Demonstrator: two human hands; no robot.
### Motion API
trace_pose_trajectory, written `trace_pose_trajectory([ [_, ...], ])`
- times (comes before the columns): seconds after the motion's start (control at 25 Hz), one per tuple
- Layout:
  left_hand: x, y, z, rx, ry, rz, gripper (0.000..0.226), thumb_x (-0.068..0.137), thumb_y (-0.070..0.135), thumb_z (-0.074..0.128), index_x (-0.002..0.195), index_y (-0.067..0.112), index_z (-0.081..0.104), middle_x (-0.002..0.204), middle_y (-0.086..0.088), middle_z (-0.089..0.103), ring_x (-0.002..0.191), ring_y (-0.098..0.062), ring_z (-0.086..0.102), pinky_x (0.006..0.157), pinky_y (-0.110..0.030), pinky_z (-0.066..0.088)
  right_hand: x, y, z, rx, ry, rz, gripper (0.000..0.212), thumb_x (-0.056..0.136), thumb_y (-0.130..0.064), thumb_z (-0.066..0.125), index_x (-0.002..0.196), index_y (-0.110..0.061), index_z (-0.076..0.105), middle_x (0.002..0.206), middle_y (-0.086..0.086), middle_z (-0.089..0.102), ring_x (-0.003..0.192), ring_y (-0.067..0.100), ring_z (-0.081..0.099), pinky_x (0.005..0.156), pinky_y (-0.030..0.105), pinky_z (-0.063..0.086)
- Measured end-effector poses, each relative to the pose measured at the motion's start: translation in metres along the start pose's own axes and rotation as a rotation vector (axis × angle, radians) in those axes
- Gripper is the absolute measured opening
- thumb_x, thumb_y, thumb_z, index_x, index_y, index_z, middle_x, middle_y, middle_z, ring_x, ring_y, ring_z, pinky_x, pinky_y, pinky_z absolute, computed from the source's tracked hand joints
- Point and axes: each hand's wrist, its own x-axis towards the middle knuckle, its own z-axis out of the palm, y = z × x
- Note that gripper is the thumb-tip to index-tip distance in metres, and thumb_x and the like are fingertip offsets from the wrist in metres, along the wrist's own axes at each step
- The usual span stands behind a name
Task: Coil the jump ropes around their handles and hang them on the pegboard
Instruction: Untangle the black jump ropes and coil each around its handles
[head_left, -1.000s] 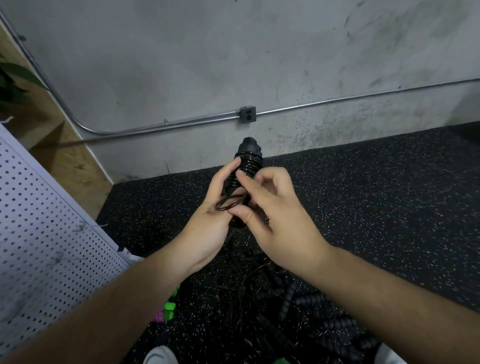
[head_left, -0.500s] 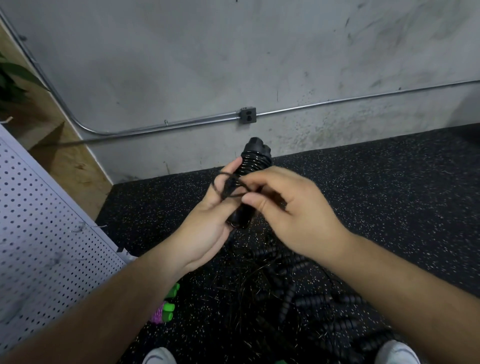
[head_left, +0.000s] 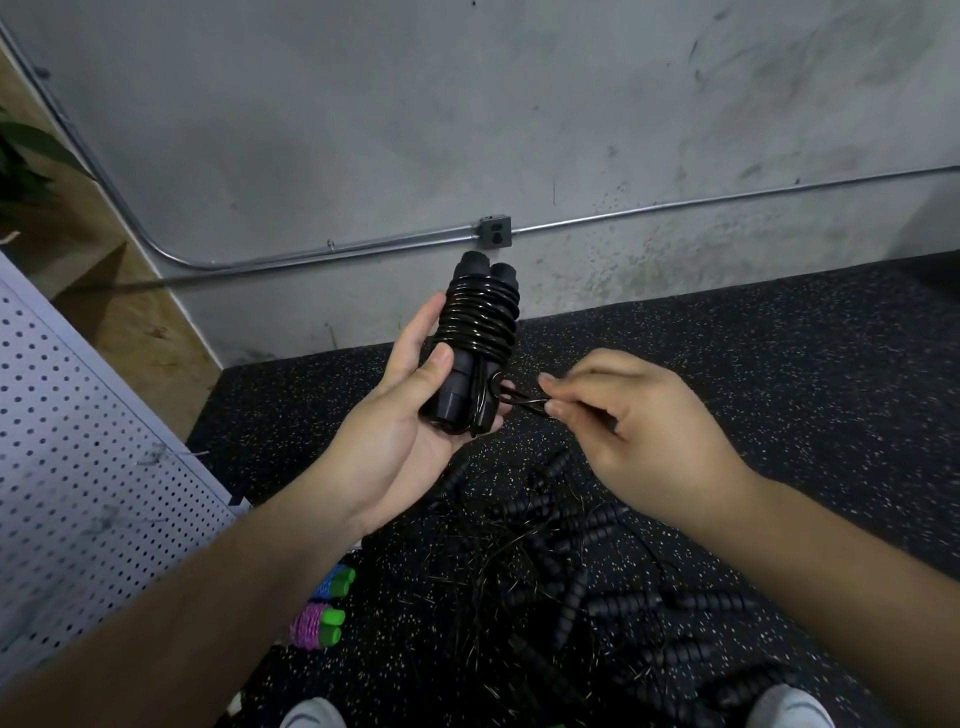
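While the left hand (head_left: 410, 415) grips the coiled black jump rope (head_left: 475, 343) at frame centre, the right hand (head_left: 631, 431) pinches its loose cord end (head_left: 522, 401) just beside, above the rubber floor (head_left: 779, 374)

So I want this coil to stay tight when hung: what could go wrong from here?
The rope end, only pinched by the right hand, could slip and let the lower wraps loosen. The left hand holds the coiled handles mainly with its thumb; a tug might drop them into the tangled ropes below.
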Motion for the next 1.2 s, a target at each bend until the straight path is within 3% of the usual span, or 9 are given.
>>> trace_pose_trajectory([
  [0.12,0.000,-0.001,0.001,-0.018,-0.005,-0.012,0.048,0.105,0.021,0.041,0.145,0.047,0.043,0.140,-0.007,0.062,0.113,-0.031,0.063,0.083,-0.040,0.058,-0.002,-0.002,-0.001,-0.043,-0.033,-0.030,0.015,0.096,-0.015,0.066,0.106,-0.011,0.076,0.089,-0.009,0.059,0.061,0.012,0.056,0.054,0.016,0.042],
  [0.2,0.000,-0.002,0.001,-0.008,-0.010,-0.015,0.048,0.106,0.020,0.040,0.146,0.048,0.043,0.142,-0.007,0.060,0.115,-0.030,0.063,0.084,-0.040,0.057,-0.004,-0.004,-0.001,-0.040,-0.036,-0.032,0.015,0.096,-0.015,0.065,0.106,-0.010,0.076,0.089,-0.009,0.059,0.059,0.011,0.055,0.055,0.011,0.039],
  [0.32,0.000,-0.002,0.002,0.006,-0.015,-0.019,0.048,0.107,0.020,0.039,0.147,0.047,0.042,0.144,-0.006,0.059,0.117,-0.028,0.062,0.086,-0.039,0.057,-0.005,-0.007,0.001,-0.033,-0.033,-0.031,0.016,0.096,-0.016,0.065,0.106,-0.010,0.076,0.089,-0.009,0.060,0.059,0.006,0.053,0.059,0.005,0.035],
  [0.48,0.000,-0.005,0.004,0.024,-0.010,-0.024,0.049,0.107,0.020,0.038,0.149,0.044,0.038,0.144,-0.002,0.059,0.125,-0.027,0.060,0.093,-0.042,0.056,-0.009,-0.010,0.009,-0.025,-0.048,-0.042,0.019,0.096,-0.017,0.063,0.109,-0.009,0.075,0.091,-0.009,0.061,0.063,0.006,0.055,0.060,0.010,0.042],
  [0.6,0.000,-0.005,0.005,0.009,-0.017,-0.027,0.049,0.107,0.020,0.038,0.149,0.044,0.038,0.144,-0.002,0.059,0.129,-0.027,0.059,0.090,-0.040,0.057,-0.009,-0.012,0.011,0.021,-0.028,-0.010,0.020,0.096,-0.017,0.063,0.110,-0.010,0.076,0.093,-0.010,0.061,0.068,0.005,0.056,0.063,0.008,0.042],
  [0.76,-0.001,-0.003,0.005,-0.006,-0.004,-0.041,0.058,0.096,0.016,0.049,0.143,0.050,0.043,0.136,-0.009,0.064,0.112,-0.031,0.066,0.091,-0.042,0.056,-0.003,-0.014,0.000,0.039,0.054,-0.018,0.021,0.096,-0.016,0.065,0.114,-0.013,0.075,0.095,-0.011,0.063,0.075,0.009,0.063,0.066,0.022,0.053],
  [0.84,-0.003,-0.004,0.003,0.001,-0.025,-0.034,0.069,0.088,0.007,0.053,0.140,0.051,0.046,0.135,-0.015,0.064,0.101,-0.034,0.066,0.087,-0.042,0.056,0.001,-0.015,-0.007,0.024,0.067,-0.025,0.021,0.096,-0.016,0.064,0.114,-0.014,0.075,0.095,-0.011,0.063,0.076,0.009,0.062,0.064,0.020,0.051],
  [1.04,-0.001,-0.006,0.000,0.036,-0.052,-0.005,0.079,0.082,-0.004,0.043,0.140,0.048,0.048,0.133,-0.020,0.063,0.101,-0.039,0.062,0.088,-0.046,0.054,0.004,-0.017,-0.011,-0.024,0.044,-0.076,0.024,0.096,-0.019,0.060,0.112,-0.014,0.075,0.095,-0.009,0.062,0.071,0.010,0.060,0.063,0.017,0.048],
  [1.2,-0.001,-0.004,0.001,0.070,-0.039,0.002,0.088,0.073,-0.004,0.060,0.142,0.048,0.047,0.130,-0.026,0.062,0.100,-0.040,0.061,0.088,-0.046,0.055,0.003,-0.017,-0.015,-0.043,0.046,-0.116,0.023,0.095,-0.017,0.061,0.111,-0.012,0.076,0.093,-0.006,0.062,0.065,0.005,0.053,0.061,0.008,0.037],
])
